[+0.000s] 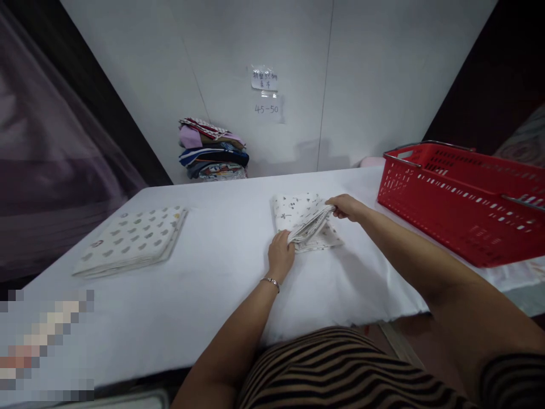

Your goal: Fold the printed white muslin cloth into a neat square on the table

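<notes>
A white cloth (293, 209) with small grey prints lies partly folded on the table, one layered flap raised off it at a slant. My left hand (281, 253), with a bracelet at the wrist, is closed on the near left end of that flap. At the flap's far right end, my right hand (346, 207) pinches the layered edge between thumb and fingers. Some fingertips of both hands are hidden by the fabric. To the left lies another white cloth (136, 238), folded flat, with rows of grey motifs.
A red plastic basket (443, 210) with metal handles stands on the right of the white-covered table (221, 295). Against the back wall is a stack of folded fabrics (213, 153). Paper notes (266, 94) hang above. A purple curtain (55, 147) is at left.
</notes>
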A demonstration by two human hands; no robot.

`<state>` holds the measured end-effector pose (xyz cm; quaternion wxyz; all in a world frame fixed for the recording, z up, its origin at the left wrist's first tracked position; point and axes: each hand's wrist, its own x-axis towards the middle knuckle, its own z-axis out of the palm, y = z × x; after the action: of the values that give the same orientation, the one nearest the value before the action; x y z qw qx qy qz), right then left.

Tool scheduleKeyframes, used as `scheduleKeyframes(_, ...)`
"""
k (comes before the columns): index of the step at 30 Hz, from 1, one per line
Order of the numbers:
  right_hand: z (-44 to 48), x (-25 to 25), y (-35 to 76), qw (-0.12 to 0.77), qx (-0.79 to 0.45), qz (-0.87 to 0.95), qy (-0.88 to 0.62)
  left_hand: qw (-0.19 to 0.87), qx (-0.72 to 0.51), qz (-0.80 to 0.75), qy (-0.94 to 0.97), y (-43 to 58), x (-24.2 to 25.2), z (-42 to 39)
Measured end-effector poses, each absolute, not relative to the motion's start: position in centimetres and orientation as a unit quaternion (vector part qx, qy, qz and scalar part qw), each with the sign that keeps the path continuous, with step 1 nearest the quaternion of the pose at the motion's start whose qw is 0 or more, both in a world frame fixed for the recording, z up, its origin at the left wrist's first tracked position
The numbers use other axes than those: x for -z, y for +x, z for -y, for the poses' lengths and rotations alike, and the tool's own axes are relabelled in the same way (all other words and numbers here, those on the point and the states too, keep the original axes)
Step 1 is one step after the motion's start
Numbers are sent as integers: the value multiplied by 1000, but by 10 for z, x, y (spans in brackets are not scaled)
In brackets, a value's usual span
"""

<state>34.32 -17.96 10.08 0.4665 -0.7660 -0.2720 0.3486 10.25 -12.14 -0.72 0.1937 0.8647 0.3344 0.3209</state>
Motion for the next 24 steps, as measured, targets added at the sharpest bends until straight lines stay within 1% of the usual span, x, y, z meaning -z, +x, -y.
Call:
scheduleKeyframes(3, 177, -104, 342, 464, -351, 274, -766, 180, -312, -334, 871, 101, 8, 124)
scheduleKeyframes(7, 173, -111, 338, 469, -355, 277, -760, 129, -288, -349, 882, 104, 8, 135)
scheduleKeyframes(12, 166, -124, 325, 462, -377, 279, -753, 65, -291, -293, 908, 124, -2, 143)
scheduleKeyframes(16, 161, -136, 319, 464, -374, 279, -753, 31, -285, -296, 911, 137, -8, 142)
scheduleKeyframes(20, 160, -136, 321, 472, -375, 282, -746, 20, -268, -341, 901, 130, -3, 137)
scheduleKeyframes(24, 170, -126, 328, 485, -385, 263, -740, 51, -260, -375, 889, 111, 4, 130)
